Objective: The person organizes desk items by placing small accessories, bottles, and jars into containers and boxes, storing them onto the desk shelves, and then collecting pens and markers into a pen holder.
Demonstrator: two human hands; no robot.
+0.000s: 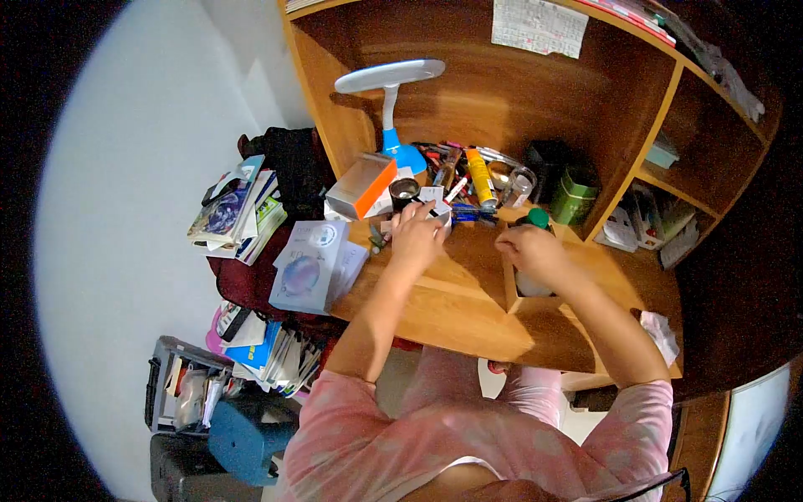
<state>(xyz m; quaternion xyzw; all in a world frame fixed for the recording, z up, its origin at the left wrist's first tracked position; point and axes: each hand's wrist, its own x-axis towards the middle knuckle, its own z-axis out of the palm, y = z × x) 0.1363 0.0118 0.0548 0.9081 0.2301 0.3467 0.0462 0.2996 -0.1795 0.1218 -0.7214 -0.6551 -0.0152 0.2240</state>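
My left hand (416,240) is at the middle of the desk, its fingers bent round the near left side of a small white box (445,224). A small dark, thin thing shows by those fingertips. Just beyond stands a dark round cup (404,191). My right hand (533,251) is closed, fingers curled together, above a shallow wooden tray (511,289). Whatever it pinches, if anything, is hidden. Right behind this hand is a green cap (538,218), and a pale, rounded thing (533,286) shows in the tray below the wrist.
A blue and white lamp (404,156), an orange-edged box (361,188), a yellow tube (481,178), several pens and a green tin (575,195) stand behind. A white box (309,268) overhangs the left edge. Crumpled tissue (661,336) lies at right; books (238,213) are stacked left.
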